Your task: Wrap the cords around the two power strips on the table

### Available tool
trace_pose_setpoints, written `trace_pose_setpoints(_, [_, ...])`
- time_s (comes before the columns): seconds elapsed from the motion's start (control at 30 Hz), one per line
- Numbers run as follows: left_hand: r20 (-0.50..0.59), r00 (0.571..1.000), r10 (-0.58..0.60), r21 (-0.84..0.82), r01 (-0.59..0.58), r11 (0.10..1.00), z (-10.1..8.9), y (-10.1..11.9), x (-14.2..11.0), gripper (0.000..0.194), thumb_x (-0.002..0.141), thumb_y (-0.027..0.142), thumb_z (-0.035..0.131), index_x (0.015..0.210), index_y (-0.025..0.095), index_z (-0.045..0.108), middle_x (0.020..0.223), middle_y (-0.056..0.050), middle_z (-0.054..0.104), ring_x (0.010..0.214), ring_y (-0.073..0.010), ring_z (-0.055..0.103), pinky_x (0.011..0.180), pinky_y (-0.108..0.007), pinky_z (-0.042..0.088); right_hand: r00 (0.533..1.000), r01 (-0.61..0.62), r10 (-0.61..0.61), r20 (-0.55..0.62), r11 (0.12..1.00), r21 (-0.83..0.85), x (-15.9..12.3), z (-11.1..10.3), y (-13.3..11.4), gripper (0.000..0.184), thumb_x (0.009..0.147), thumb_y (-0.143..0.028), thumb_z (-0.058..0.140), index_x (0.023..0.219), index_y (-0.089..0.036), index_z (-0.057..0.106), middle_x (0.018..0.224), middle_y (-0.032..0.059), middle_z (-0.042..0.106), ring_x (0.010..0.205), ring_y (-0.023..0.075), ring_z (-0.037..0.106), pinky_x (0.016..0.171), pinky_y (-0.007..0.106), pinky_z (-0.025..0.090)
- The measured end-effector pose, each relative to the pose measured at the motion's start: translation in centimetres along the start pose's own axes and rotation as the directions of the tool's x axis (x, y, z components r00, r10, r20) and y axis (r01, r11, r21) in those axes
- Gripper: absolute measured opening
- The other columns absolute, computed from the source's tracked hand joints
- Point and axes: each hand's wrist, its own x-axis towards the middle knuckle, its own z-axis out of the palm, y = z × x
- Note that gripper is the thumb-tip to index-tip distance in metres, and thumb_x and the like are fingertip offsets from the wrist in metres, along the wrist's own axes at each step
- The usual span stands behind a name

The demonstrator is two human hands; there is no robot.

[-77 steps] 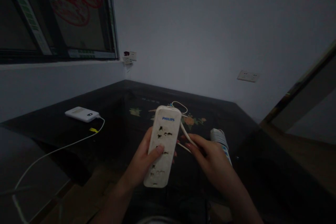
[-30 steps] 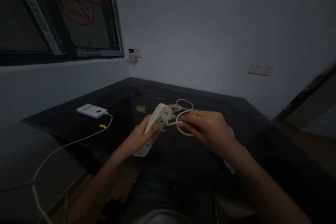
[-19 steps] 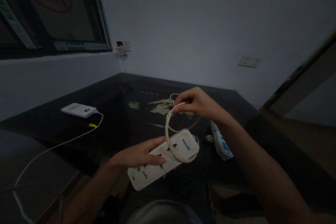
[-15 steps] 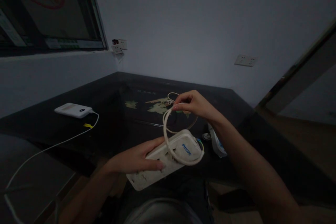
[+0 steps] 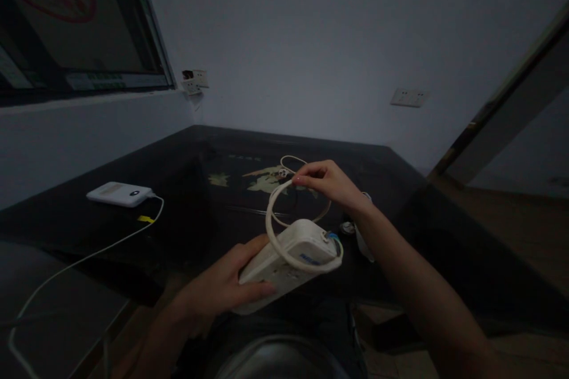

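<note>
A white power strip [image 5: 306, 240] with blue lettering on one end is tilted in my left hand [image 5: 235, 278], whose thumb lies across the socket face. Blue and yellow-green wires [image 5: 336, 241] show bare at the strip's end, where the cord leaves its outer sheath. My right hand [image 5: 326, 180] pinches the white cord [image 5: 270, 213] between thumb and fingers, above and beyond the strip. The cord curves in a loop over the strip. Further cord lies on the dark table, near a round plug [image 5: 284, 173].
A white device [image 5: 119, 194] with a charging cable stands at the left of the dark table [image 5: 200, 154], by a yellow scrap [image 5: 146, 219]. Partly behind my right forearm is another white object [image 5: 363, 243]. Wall sockets [image 5: 409, 97] sit beyond the table.
The power strip has tipped in my left hand, so its wired end faces me more and the lettering looks foreshortened. My right hand keeps its pinch on the cord. The view has shifted slightly.
</note>
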Motion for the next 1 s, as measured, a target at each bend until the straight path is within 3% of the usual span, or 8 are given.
trace_pose_setpoints(0.13, [-0.104, 0.994, 0.039, -0.07, -0.047, 0.996, 0.2, 0.4, -0.5, 0.046, 0.075, 0.035, 0.07, 0.118, 0.025, 0.061, 0.097, -0.008, 0.069, 0.1, -0.0286, 0.062, 0.082, -0.037, 0.05, 0.998, -0.055, 0.055, -0.003, 0.998, -0.029, -0.3, 0.0, 0.8, 0.015, 0.074, -0.033, 0.067, 0.074, -0.019, 0.073, 0.072, 0.0012, 0.07, 0.068, 0.0124, 0.059, 0.066, 0.027, 0.044])
trace_pose_setpoints(0.23, [-0.123, 0.992, 0.03, -0.126, -0.046, 0.991, 0.3, 0.6, -0.4, 0.048, 0.075, 0.037, 0.07, 0.12, 0.026, 0.058, 0.09, -0.007, 0.069, 0.102, -0.0286, 0.061, 0.083, -0.036, 0.05, 0.997, -0.077, 0.077, 0.001, 0.997, -0.021, -0.4, 0.1, 1.4, 0.018, 0.073, -0.035, 0.067, 0.076, -0.019, 0.073, 0.072, 0.0018, 0.07, 0.068, 0.0129, 0.059, 0.065, 0.027, 0.044])
trace_pose_setpoints(0.47, [-0.195, 0.976, 0.093, -0.057, -0.106, 0.993, 0.4, 0.8, -0.2, 0.051, 0.076, 0.037, 0.069, 0.124, 0.026, 0.056, 0.111, -0.009, 0.066, 0.109, -0.0308, 0.057, 0.085, -0.039, 0.049, 0.997, -0.082, 0.082, 0.002, 0.997, -0.005, -0.9, -0.1, 1.7, 0.021, 0.072, -0.037, 0.068, 0.075, -0.017, 0.073, 0.07, 0.0024, 0.068, 0.065, 0.0131, 0.058, 0.063, 0.028, 0.045])
trace_pose_setpoints(0.67, [-0.201, 0.967, 0.157, 0.103, -0.138, 0.985, 0.2, 0.6, -0.2, 0.046, 0.081, 0.032, 0.065, 0.125, 0.032, 0.052, 0.12, -0.005, 0.062, 0.108, -0.0253, 0.058, 0.089, -0.035, 0.046, 0.996, -0.083, 0.084, 0.012, 0.996, -0.043, -1.4, -0.1, 1.7, 0.021, 0.075, -0.037, 0.066, 0.075, -0.017, 0.072, 0.07, 0.0029, 0.068, 0.066, 0.0134, 0.058, 0.06, 0.026, 0.043])
trace_pose_setpoints(0.77, [-0.209, 0.963, 0.17, 0.051, -0.162, 0.985, 0.5, 0.5, -0.2, 0.057, 0.08, 0.03, 0.066, 0.131, 0.034, 0.042, 0.118, -0.004, 0.062, 0.106, -0.0237, 0.059, 0.088, -0.033, 0.046, 0.997, -0.072, 0.073, 0.005, 0.994, -0.08, -1.2, -0.2, 1.7, 0.02, 0.075, -0.036, 0.065, 0.075, -0.017, 0.072, 0.07, 0.0023, 0.068, 0.065, 0.0134, 0.057, 0.061, 0.027, 0.042])
trace_pose_setpoints(0.9, [-0.166, 0.983, 0.083, -0.102, -0.101, 0.99, 1.0, 0.2, -0.4, 0.073, 0.082, 0.03, 0.065, 0.14, 0.033, 0.02, 0.102, -0.005, 0.067, 0.088, -0.0215, 0.065, 0.074, -0.031, 0.051, 0.998, -0.055, 0.053, -0.027, 0.991, -0.119, -1.0, -0.3, 1.8, 0.02, 0.075, -0.036, 0.064, 0.075, -0.017, 0.072, 0.069, 0.002, 0.067, 0.063, 0.0132, 0.056, 0.062, 0.028, 0.041])
trace_pose_setpoints(1.0, [-0.179, 0.982, 0.054, -0.173, -0.086, 0.981, 1.2, -0.1, -0.4, 0.083, 0.082, 0.032, 0.065, 0.142, 0.032, 0.008, 0.101, -0.007, 0.067, 0.083, -0.0213, 0.066, 0.068, -0.03, 0.052, 0.999, -0.049, 0.046, -0.026, 0.99, -0.135, -0.9, -0.4, 2.2, 0.022, 0.076, -0.037, 0.063, 0.075, -0.017, 0.072, 0.07, 0.0027, 0.067, 0.065, 0.014, 0.057, 0.063, 0.028, 0.042])
